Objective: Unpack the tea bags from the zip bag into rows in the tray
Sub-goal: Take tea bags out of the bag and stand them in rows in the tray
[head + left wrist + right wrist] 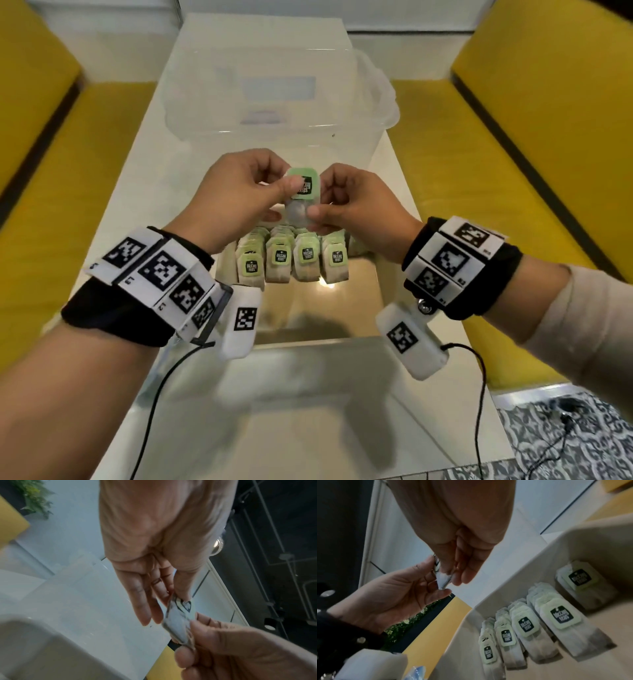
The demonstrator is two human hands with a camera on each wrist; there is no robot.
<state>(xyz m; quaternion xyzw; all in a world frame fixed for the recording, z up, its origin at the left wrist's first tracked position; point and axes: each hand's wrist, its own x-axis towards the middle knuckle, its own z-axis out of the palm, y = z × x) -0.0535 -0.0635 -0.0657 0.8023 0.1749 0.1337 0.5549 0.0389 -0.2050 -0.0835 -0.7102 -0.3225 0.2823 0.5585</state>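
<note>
Hands, left [239, 192] and right [356, 209], both pinching papery green-tagged tea bag [303, 195] above glossy tray [342, 301].

A thin, matt, fibrous paper is seen on the tea bags [279, 265], each fitted with a smooth pale-green card tag printed in black. The white plastic tray [513, 585] is smooth with a soft sheen, while the clear plastic tub [274, 99] behind it is glossy. The white worktop [113, 219] is smooth and faintly reflective.
</note>
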